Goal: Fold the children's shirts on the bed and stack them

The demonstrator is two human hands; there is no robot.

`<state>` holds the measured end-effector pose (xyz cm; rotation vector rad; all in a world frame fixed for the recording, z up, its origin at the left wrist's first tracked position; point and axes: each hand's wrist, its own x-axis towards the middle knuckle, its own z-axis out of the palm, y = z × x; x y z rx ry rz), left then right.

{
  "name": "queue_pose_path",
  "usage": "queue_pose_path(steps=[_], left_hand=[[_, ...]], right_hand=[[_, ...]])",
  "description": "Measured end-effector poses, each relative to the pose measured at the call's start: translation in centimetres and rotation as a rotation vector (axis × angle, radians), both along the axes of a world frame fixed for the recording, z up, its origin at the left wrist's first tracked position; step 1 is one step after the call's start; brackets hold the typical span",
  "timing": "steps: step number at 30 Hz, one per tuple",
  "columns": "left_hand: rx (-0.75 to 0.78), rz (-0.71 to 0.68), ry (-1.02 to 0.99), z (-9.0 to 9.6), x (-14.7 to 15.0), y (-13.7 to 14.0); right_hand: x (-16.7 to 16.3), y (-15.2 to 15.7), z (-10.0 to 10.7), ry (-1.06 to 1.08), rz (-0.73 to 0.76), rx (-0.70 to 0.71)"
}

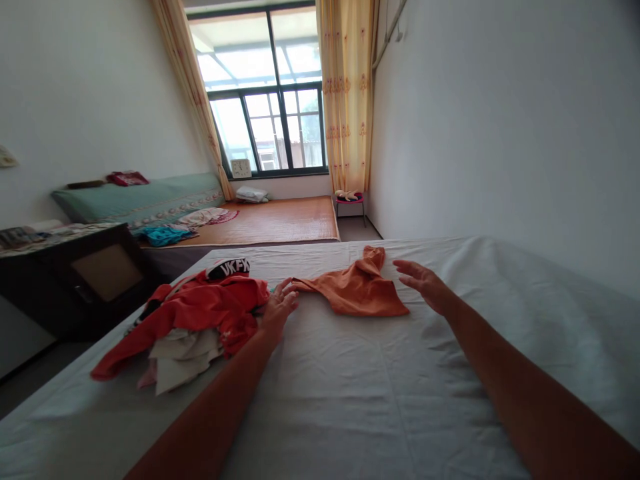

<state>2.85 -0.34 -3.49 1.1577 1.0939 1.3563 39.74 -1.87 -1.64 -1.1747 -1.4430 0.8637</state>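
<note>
An orange garment (pixel 357 288) lies loosely spread and creased on the white sheet (pixel 340 387) in the middle of the head view. At its narrow left end is my left hand (pixel 281 308), fingers apart; whether the fingertips touch the cloth I cannot tell. My right hand (pixel 424 283) hovers just off the garment's right side, fingers stretched out and holding nothing. Left of my left hand sits a rumpled pile with a red garment (pixel 200 307) on top, beige cloth (pixel 185 353) under it, and a black piece with white letters (pixel 229 268) at the back.
Beyond the sheet stands another bed with a brown mat (pixel 280 220), a blue cloth (pixel 167 235) and a folded white item (pixel 251 194). A dark cabinet (pixel 65 287) is at the left. A small stool (pixel 350 199) stands by the curtain, and a white wall (pixel 500 133) runs along the right.
</note>
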Motion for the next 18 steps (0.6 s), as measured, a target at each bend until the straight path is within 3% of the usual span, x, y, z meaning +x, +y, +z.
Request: queue_pose_path(steps=[3,5,7,9,11,14,16,18], left_hand=[[0.272,-0.02,0.471,-0.8,-0.1,0.5],[0.43,0.005,0.749,-1.2,-0.2,0.8],[0.504,0.062,0.964,-1.5,-0.3,1.0],[0.491,0.089,1.104,-1.8,-0.5,1.1],[0.463,0.073,1.175,-2.1,-0.6,1.2],[0.462,0.067,1.217,-2.4,-0.8,1.1],[0.465,0.077,1.229,-2.6,-0.8,1.0],[0.459,0.082,1.238,-2.7,-0.9,1.0]], right_hand=[[-0.9,0.2,-1.0,-0.351,0.082,0.002],[-1.5,0.2,-1.6,-0.525,0.02,-0.06],[-1.9,0.0,-2.0,-0.666,-0.091,-0.129],[-2.3,-0.4,-1.8,-0.736,-0.077,-0.166],[-2.9,-0.8,-0.8,-0.647,0.118,-0.218],[-4.8,-0.3,2.3,-0.349,0.368,-0.282],[-6.6,1.0,5.1,-0.18,0.372,-0.214],[-8.2,3.1,7.7,-0.017,0.311,-0.055]])
